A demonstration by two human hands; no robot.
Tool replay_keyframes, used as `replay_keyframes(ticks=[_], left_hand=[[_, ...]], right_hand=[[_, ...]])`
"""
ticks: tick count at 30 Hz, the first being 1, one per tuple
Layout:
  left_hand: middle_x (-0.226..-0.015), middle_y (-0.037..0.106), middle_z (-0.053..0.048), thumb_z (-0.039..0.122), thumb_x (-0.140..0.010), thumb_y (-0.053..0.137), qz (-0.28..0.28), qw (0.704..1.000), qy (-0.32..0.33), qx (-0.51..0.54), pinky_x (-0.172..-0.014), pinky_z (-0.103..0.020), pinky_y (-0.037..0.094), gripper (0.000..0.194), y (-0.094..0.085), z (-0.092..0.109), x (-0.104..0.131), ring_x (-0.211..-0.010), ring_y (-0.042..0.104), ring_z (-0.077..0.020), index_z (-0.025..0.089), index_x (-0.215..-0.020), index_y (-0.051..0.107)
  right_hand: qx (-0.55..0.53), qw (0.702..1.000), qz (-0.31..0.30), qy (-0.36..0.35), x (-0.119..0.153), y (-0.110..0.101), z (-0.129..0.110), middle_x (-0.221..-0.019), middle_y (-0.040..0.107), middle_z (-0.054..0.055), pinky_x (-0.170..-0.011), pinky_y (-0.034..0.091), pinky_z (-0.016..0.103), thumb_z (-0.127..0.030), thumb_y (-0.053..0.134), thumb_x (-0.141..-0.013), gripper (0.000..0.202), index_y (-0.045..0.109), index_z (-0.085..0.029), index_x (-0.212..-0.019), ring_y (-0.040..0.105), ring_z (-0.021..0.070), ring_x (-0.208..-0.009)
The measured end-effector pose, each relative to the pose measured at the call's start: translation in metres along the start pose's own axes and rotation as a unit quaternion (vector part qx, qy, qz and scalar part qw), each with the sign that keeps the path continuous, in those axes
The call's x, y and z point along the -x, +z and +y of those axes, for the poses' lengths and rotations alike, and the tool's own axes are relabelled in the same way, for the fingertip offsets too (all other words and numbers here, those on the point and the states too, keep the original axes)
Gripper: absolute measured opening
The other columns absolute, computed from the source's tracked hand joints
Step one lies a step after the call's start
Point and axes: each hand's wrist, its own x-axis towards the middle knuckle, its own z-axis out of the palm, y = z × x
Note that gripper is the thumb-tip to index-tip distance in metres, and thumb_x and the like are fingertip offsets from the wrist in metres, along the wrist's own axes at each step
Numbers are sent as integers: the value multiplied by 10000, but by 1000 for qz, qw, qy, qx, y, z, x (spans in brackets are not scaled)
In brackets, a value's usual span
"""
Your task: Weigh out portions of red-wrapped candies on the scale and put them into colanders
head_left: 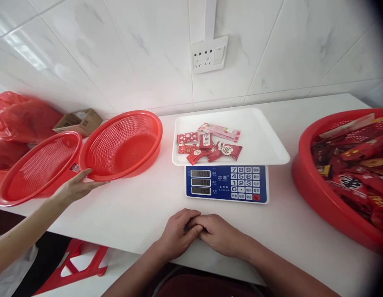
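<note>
My left hand (180, 234) and my right hand (216, 235) rest clasped together at the front of the white table. Both are closed, their fingers folded against each other, and no object shows in them. Just beyond them stands a digital scale (227, 185) with a blue keypad panel and small displays. On its white tray (262, 140) lies a small pile of red snack packets (210, 149), with a longer pink packet (221, 132) at the back.
A red basket (306, 173) full of snack packets stands at right. At left, another person's hand (75, 187) touches a red basket (123, 142) beside a second basket (39, 169). Behind are red bags (27, 117) and a cardboard box (78, 122). A red stool (75, 264) stands below.
</note>
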Motion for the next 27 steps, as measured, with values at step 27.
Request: replay_keyframes(ticks=[27], left_hand=[[-1378, 448, -120, 279, -708, 569, -141, 926, -11, -351, -985, -401, 404, 781, -132, 63, -195, -1281, 405, -282, 210, -1421, 259]], right_hand=[[101, 993, -11, 57, 5, 0, -14, -829, 722, 29, -693, 444, 227, -196, 487, -803, 275, 692, -200, -986, 630, 172, -774]])
